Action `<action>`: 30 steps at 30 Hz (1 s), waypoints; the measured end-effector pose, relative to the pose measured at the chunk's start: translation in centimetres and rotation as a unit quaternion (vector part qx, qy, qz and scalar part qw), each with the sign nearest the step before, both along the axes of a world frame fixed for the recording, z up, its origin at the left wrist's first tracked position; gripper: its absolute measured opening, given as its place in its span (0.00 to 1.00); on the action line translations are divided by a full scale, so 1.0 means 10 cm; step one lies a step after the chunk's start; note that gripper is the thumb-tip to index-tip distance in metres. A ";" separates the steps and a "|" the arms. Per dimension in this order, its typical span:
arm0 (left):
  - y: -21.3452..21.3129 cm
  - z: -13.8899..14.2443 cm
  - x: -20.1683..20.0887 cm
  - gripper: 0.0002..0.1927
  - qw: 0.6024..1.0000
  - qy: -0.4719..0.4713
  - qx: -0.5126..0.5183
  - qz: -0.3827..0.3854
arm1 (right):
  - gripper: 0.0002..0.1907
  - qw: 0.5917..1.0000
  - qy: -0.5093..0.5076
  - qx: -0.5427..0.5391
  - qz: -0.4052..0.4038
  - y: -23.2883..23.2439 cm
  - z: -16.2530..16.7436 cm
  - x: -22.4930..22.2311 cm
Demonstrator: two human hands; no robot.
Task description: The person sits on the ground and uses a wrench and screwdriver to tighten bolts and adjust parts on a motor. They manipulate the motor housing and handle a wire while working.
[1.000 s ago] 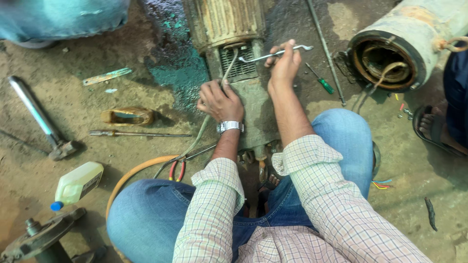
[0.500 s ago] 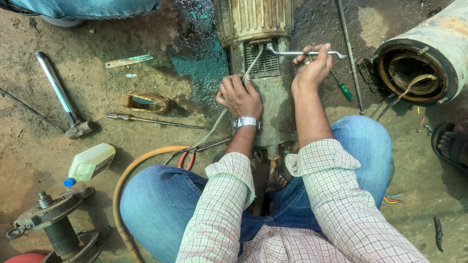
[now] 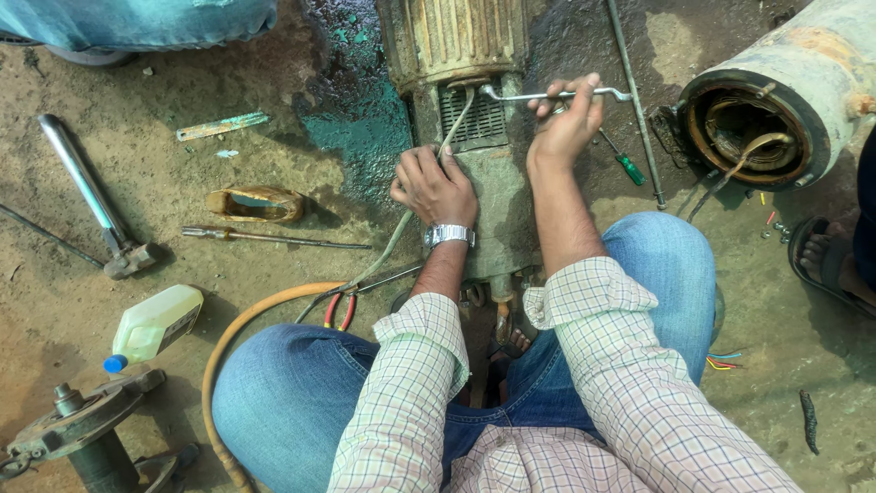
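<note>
A long rusty pump motor [image 3: 484, 183] lies on the dirt floor between my knees, its ribbed end pointing away from me. My right hand [image 3: 566, 128] grips a shiny metal wrench [image 3: 557, 93] held crosswise over the motor's slotted grille. My left hand [image 3: 433, 187], with a steel watch on the wrist, rests on the motor's left side and holds a grey cable [image 3: 452, 137] that runs from the grille down past my knee.
A second rusty motor housing [image 3: 776, 110] lies at the right with a long rod [image 3: 634, 100] and green-handled screwdriver [image 3: 625, 164] beside it. Left of me lie a hammer [image 3: 87, 196], a plastic bottle [image 3: 155, 324], red-handled pliers [image 3: 338, 306], an orange hose [image 3: 228, 338] and a metal flange [image 3: 82, 429]. Another person's sandalled foot [image 3: 830, 260] is at the right edge.
My right hand and the wrench have swung slightly to the right over the grille. The view has shifted; my left hand stays on the motor and cable.
</note>
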State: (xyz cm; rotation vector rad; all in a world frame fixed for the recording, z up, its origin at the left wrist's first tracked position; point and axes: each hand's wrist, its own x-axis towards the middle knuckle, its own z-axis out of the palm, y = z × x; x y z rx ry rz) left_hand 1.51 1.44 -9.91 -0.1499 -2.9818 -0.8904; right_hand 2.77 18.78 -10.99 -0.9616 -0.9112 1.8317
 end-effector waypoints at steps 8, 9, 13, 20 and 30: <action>-0.03 -0.16 0.03 0.19 1.000 -0.006 0.005 -0.009 | 0.04 0.714 -0.316 0.565 0.268 -0.94 0.65 -0.36; -0.04 -0.20 0.03 0.20 1.000 -0.003 -0.015 -0.007 | 0.07 0.651 -0.331 0.615 0.298 -1.01 0.69 -0.41; -0.04 -0.31 0.03 0.29 0.997 -0.010 -0.063 -0.033 | 0.16 0.550 -0.375 0.624 0.410 -1.00 0.75 -0.42; -0.04 -0.10 0.03 0.29 0.997 -0.040 -0.058 -0.031 | 0.15 0.463 -0.365 0.658 0.469 -0.84 0.71 -0.53; -0.02 0.00 0.00 0.19 1.000 -0.016 -0.020 -0.013 | 0.11 0.574 -0.276 0.653 0.410 -0.80 0.49 -0.50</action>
